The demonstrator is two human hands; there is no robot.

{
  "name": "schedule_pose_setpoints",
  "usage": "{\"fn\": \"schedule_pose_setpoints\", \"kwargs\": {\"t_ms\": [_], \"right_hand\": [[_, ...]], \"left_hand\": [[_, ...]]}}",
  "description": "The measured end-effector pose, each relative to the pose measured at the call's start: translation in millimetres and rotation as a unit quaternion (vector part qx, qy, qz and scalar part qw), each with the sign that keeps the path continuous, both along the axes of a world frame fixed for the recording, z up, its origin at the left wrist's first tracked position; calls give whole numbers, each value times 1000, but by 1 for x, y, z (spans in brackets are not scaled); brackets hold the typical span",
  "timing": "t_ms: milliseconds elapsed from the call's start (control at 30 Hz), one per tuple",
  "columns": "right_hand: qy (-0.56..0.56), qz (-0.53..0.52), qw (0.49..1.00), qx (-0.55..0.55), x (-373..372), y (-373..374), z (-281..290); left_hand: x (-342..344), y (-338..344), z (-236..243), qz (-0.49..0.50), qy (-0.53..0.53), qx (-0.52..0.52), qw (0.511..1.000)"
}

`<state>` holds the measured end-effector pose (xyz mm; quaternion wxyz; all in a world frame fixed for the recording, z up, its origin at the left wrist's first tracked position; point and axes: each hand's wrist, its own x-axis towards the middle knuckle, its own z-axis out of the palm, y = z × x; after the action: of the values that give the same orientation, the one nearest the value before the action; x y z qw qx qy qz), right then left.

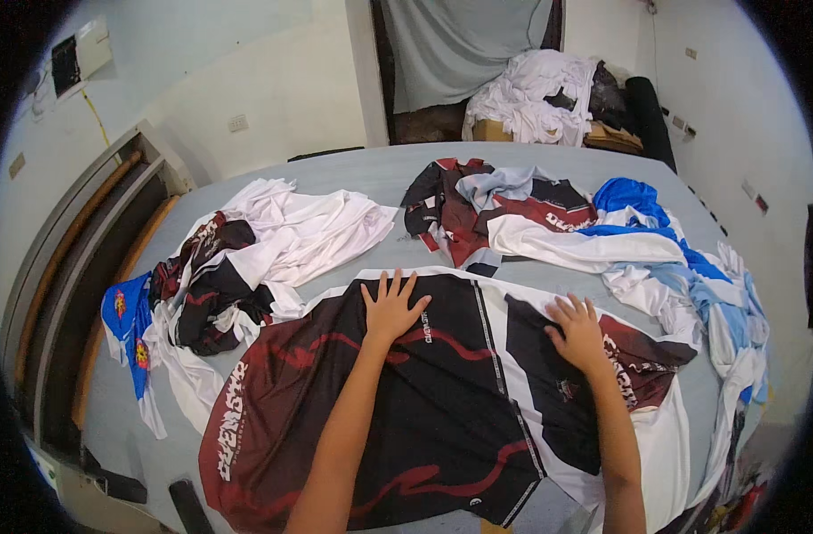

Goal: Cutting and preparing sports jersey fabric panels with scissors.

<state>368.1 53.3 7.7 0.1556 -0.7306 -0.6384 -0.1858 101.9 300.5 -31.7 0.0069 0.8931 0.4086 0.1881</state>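
Note:
A black and dark red printed fabric piece [442,392] is spread across the near part of the table, with white cloth showing along its far and right edges. My left hand [391,309] lies flat on its upper part, fingers spread. On the right, a smaller black panel [553,383] with a white border lies over or beside it; I cannot tell whether they are joined. My right hand [577,335] rests on that panel near its upper right edge, fingers apart. A dark red printed piece [642,360] extends from under this hand to the right. Neither hand grips anything.
White and dark cloth [308,231] is heaped at the left, beside a blue piece [130,325]. Dark red pieces [460,214] lie at the back, blue and white fabric [642,209] along the right. Behind the grey table [362,169] stands a white cloth pile [536,93].

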Motion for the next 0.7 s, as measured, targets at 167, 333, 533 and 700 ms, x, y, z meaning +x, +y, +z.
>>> {"fn": "schedule_pose_setpoints", "kwargs": {"t_ms": [167, 333, 533, 700], "right_hand": [[204, -150, 963, -95, 14, -18, -5], [142, -129, 981, 42, 27, 6, -11], [84, -20, 991, 99, -57, -32, 7], [105, -78, 991, -43, -95, -102, 3]], "left_hand": [[-23, -15, 3, -39, 17, 16, 999], [-58, -44, 25, -117, -209, 88, 967], [-132, -127, 45, 221, -11, -212, 952], [-206, -134, 25, 144, 33, -105, 984]]}}
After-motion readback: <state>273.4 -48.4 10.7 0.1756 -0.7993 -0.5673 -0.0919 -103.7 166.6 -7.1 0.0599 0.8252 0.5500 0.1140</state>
